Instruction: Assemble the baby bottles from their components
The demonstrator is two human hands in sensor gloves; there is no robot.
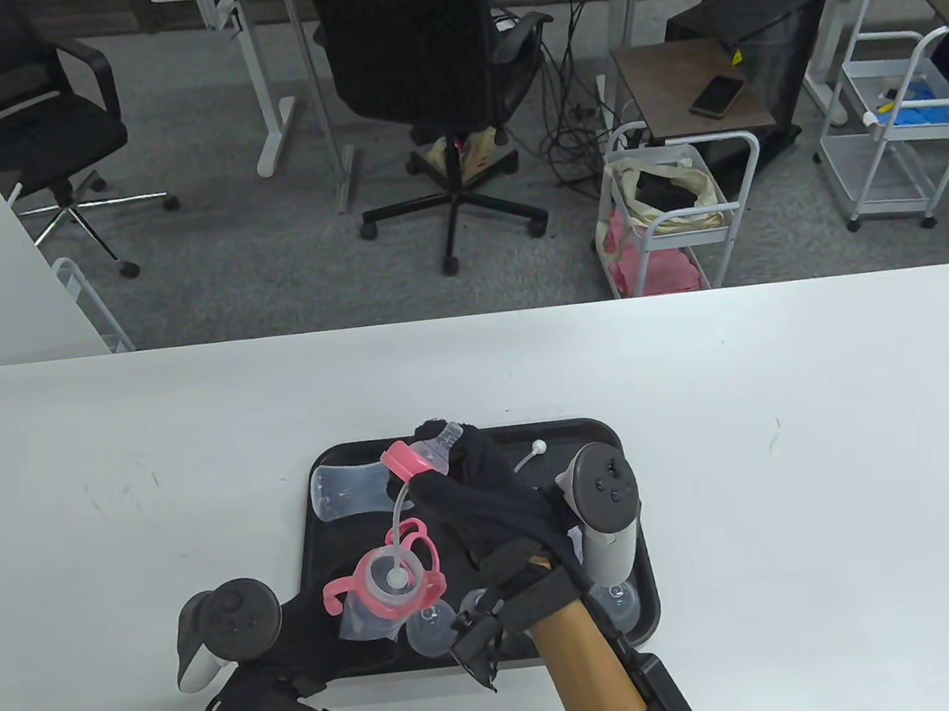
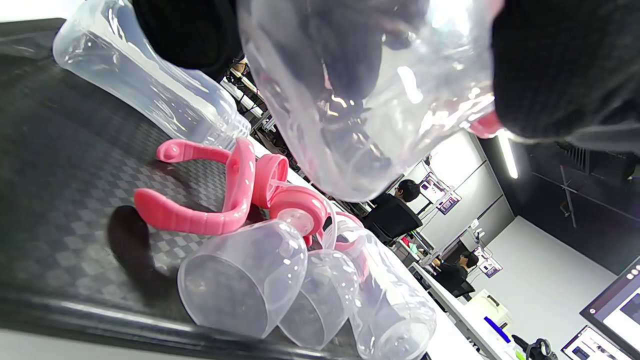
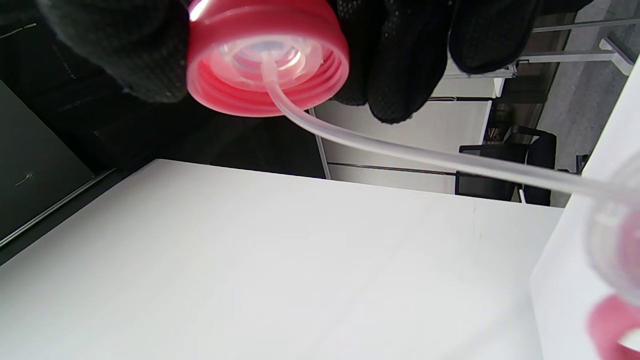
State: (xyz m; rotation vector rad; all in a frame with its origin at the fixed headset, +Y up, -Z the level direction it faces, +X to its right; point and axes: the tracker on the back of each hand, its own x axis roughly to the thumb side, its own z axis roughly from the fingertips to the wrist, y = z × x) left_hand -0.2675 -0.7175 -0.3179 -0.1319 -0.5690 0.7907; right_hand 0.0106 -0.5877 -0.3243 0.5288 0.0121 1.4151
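My left hand (image 1: 347, 631) grips a clear bottle (image 1: 374, 607) with a pink handle ring (image 1: 380, 581), held upright over the near left of the black tray (image 1: 466, 439). In the left wrist view the bottle (image 2: 370, 100) fills the top between the gloved fingers (image 2: 565, 70). My right hand (image 1: 443, 456) pinches a pink screw cap (image 1: 405, 462) above the tray's far side. A clear straw (image 1: 399, 520) hangs from the cap, and its weighted end (image 1: 394, 578) sits at the bottle's mouth. The right wrist view shows the cap's (image 3: 267, 65) underside, the straw (image 3: 425, 157) and the blurred bottle mouth (image 3: 615, 240).
On the tray lie a second clear bottle (image 1: 344, 489), a loose straw with a white weight (image 1: 532, 455), clear dome covers (image 1: 431, 627) and a spare pink handle ring (image 2: 215, 200). White table (image 1: 791, 466) surrounds the tray. Chairs and carts stand beyond the far edge.
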